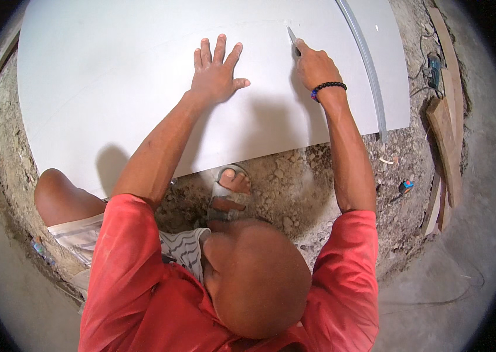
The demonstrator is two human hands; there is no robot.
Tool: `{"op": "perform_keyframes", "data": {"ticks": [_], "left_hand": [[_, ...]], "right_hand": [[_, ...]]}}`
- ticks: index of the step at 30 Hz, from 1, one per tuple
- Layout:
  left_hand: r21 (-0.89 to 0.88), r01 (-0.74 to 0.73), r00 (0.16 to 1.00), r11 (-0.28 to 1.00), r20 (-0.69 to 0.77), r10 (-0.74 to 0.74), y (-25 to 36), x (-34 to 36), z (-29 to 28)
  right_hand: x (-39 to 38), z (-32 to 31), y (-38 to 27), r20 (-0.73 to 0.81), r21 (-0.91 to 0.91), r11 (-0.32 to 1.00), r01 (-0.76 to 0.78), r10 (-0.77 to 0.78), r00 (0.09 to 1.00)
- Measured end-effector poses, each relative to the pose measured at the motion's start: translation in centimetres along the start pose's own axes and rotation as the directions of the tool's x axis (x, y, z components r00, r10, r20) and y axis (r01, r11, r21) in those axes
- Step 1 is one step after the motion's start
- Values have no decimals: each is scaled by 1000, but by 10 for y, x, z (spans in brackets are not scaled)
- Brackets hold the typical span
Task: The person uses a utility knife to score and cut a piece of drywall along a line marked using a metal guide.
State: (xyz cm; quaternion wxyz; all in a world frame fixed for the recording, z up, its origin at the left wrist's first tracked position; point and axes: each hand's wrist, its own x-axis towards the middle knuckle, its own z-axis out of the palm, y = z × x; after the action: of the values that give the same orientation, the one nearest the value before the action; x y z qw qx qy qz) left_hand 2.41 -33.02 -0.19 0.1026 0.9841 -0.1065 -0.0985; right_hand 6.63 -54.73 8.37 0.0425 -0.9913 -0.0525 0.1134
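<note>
A large white board (113, 76) lies flat on the rubble ground in front of me. My left hand (216, 73) rests palm down on it, open with the fingers spread. My right hand (316, 69), a dark beaded bracelet (330, 86) at its wrist, is closed round a utility knife (292, 36). The blade points away from me, and its tip meets the board near a small nick in the surface. A faint line runs across the board to the left of that tip. Most of the knife's handle is hidden in my grip.
A long grey metal strip (366, 58) lies across the board's right side. Beyond the board's right edge are a blue corded power tool (434, 70), wooden planks (444, 132) and a small blue and red tape measure (406, 186). My sandalled foot (230, 185) stands by the near edge on loose rubble (283, 182).
</note>
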Motion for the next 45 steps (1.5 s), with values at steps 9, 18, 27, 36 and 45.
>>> {"op": "perform_keyframes", "data": {"ticks": [9, 18, 27, 36, 45], "left_hand": [[9, 7, 1000, 1000, -8, -7, 1, -1, -1], [23, 2, 1000, 1000, -25, -1, 1, -1, 2], [31, -5, 999, 1000, -54, 7, -1, 0, 9], [7, -27, 995, 1000, -95, 28, -3, 0, 15], [16, -33, 990, 999, -137, 35, -5, 2, 20]], "right_hand": [[-26, -2, 4, 65, -22, 1000, 20, -19, 998], [-39, 4, 8, 56, -26, 1000, 7, -5, 998], [-52, 11, 14, 53, -24, 1000, 18, -17, 998], [-62, 10, 16, 78, -3, 1000, -2, 2, 997], [-80, 12, 20, 107, 31, 999, -15, 11, 994]]}}
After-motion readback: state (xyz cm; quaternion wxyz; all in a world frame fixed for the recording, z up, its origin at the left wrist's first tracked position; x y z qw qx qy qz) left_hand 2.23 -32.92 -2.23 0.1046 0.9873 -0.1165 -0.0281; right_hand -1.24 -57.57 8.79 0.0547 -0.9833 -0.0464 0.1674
